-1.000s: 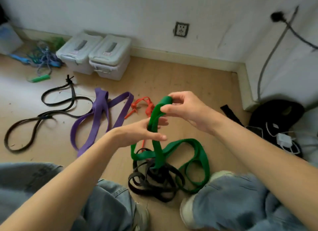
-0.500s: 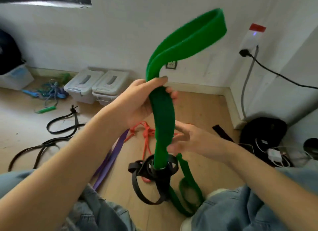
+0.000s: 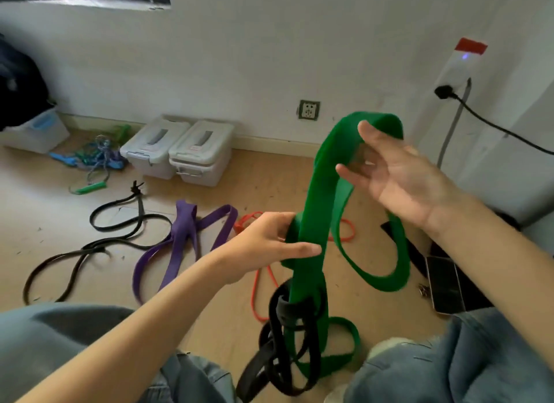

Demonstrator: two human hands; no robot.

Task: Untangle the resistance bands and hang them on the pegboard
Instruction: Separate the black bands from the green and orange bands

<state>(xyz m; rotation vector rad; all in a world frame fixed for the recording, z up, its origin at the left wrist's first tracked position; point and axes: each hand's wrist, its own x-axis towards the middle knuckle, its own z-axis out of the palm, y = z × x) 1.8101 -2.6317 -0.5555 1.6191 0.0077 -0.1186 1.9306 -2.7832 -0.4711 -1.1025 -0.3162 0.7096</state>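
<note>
Bands are lying all over the wooden floor, and the person is sitting among them, working on one knot. The green band (image 3: 317, 198) is being lifted up in the middle of the view, with its top loop at about 1 o'clock and its bottom end down at 6 o'clock. The left hand (image 3: 269, 243) is gripping the green band partway down, with the thumb across the front and the fingers curled behind, probably so the band is staying tight and not sliding. The right hand (image 3: 398, 177) is sitting inside the top loop with its fingers spread and relaxed, not squeezing anything; the loop is hanging over the fingers, which is likely holding it wide open. Lower down, the black band (image 3: 281, 342) is wrapping around the green one, so the two are tangled together and the black one is dangling off the floor. Lifting them high is probably helping the person see where the knot is. At 9 o'clock the purple band (image 3: 186, 237) is lying flat, and the thin dark band (image 3: 99, 240) is curling farther left. The orange band (image 3: 257, 285) is peeking out behind the left hand. Two white boxes (image 3: 180, 150) are sitting by the wall at 11 o'clock. A phone (image 3: 446, 285) is resting at 3 o'clock. No pegboard is showing here, so hanging looks like it is coming later.
</note>
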